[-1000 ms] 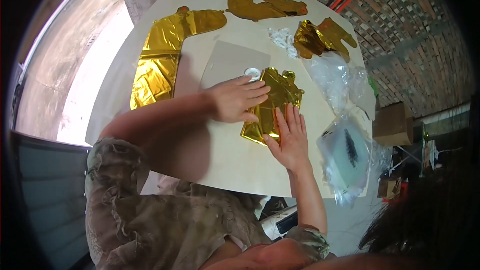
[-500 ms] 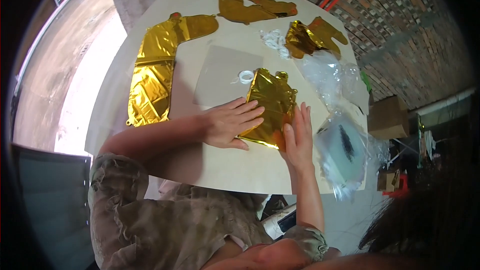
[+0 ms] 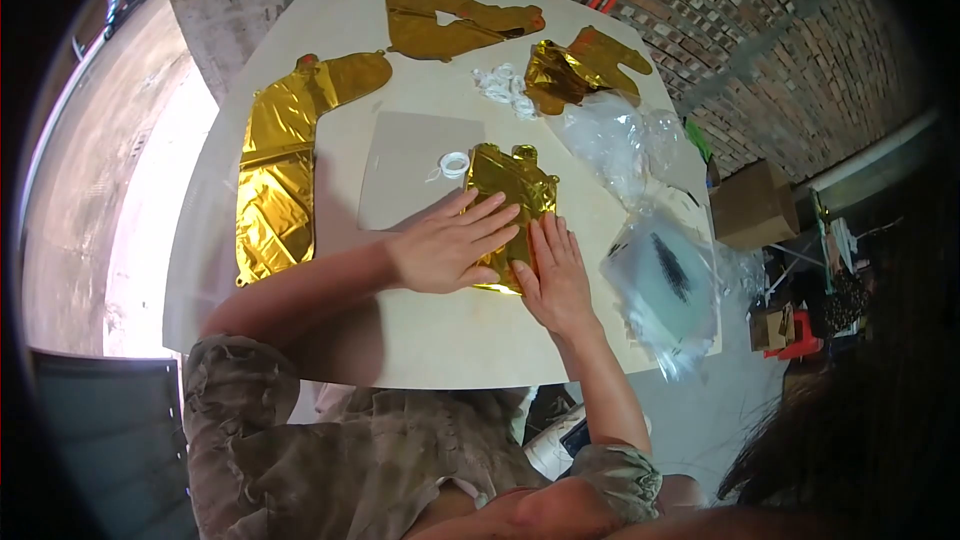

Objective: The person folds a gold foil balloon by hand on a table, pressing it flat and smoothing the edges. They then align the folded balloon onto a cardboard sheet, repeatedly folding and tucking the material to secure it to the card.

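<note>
A folded gold foil balloon lies flat on the table in front of me. My left hand rests palm down across its left and lower part, fingers stretched out and slightly apart. Along its right edge lies my right hand, its fingers extended and touching the foil. Both hands are open and grip nothing. Part of the foil is hidden under them. Just to the upper left sits a small roll of white ribbon, on the corner of a thin grey sheet.
More flat gold foil balloons lie at the left, the back and the back right. Beside the last are crumpled white strings. Clear plastic bags cover the table's right side. A cardboard box stands beyond it.
My left hand has slid right, further over the foil. The right hand now lies closer in on its right edge. The camera view has shifted somewhat.
</note>
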Motion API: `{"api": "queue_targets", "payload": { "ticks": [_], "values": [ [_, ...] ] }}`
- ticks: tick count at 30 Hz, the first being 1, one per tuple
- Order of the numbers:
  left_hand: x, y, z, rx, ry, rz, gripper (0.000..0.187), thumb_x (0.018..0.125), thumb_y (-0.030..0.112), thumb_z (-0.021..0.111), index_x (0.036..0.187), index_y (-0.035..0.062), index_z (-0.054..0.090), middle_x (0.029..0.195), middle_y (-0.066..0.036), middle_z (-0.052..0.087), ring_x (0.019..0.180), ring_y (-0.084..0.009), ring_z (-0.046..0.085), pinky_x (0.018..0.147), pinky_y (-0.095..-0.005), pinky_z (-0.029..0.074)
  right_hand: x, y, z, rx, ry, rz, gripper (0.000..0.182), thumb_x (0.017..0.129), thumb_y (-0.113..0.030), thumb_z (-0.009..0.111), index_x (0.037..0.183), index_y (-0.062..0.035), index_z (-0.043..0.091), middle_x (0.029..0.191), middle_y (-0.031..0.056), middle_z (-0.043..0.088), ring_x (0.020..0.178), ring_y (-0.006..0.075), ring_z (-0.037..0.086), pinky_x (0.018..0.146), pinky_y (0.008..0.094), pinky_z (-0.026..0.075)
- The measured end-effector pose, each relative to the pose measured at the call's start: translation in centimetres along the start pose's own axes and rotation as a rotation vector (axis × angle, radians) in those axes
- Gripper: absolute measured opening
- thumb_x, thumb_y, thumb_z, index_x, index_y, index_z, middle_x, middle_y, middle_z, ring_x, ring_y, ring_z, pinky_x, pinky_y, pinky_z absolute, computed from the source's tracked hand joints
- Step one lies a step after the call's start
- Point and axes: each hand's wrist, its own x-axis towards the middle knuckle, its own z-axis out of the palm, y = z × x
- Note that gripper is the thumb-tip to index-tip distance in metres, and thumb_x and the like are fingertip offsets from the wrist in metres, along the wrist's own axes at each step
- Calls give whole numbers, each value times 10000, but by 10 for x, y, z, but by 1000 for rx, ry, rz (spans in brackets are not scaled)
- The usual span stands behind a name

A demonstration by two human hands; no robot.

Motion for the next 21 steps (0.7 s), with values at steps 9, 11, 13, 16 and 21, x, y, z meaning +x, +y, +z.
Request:
{"api": "queue_targets", "payload": {
  "ticks": [9, 11, 13, 16, 21],
  "values": [
    [6, -9, 20, 25, -21, 3, 692, 1042, 511, 380, 1533, 26, 342, 1622, -199, 266, 1530, -361, 176, 1244, -493, 107, 8, -6, -29, 445, 182, 162, 555, 1005, -227, 514, 1478, 44, 406, 1545, 287, 365, 1465, 440, 303, 1207, 524, 227],
    [6, -9, 19, 25, -19, 9, 694, 1042, 512, 377, 1534, 25, 339, 1624, -199, 262, 1530, -362, 174, 1244, -491, 107, 8, 2, -35, 572, 255, 270, 529, 996, -197, 507, 1465, 35, 431, 1541, 294, 366, 1457, 456, 308, 1195, 543, 238],
    [6, -9, 19, 26, -18, 16, 695, 1042, 513, 375, 1536, 24, 336, 1626, -200, 257, 1531, -362, 171, 1245, -490, 106, 7, 26, -19, 124, 136, 207, 497, 984, -158, 507, 1453, 3, 465, 1544, 279, 373, 1454, 466, 307, 1189, 553, 247],
    [6, -8, 16, 32, -18, 14, 699, 1041, 518, 375, 1537, 27, 334, 1626, -201, 256, 1530, -362, 171, 1246, -488, 105, 6, 33, -10, 13, 135, 119, 460, 984, -160, 512, 1432, -57, 507, 1546, 225, 399, 1447, 455, 327, 1186, 554, 259],
    [6, -6, 12, 23, -34, 1, 712, 1024, 488, 463, 1549, 32, 311, 1636, -196, 225, 1536, -357, 154, 1248, -477, 102, 8, 35, -10, -73, 72, 21, 460, 986, -192, 515, 1431, -75, 513, 1579, 200, 352, 1462, 429, 309, 1195, 539, 254]
  ]
}}
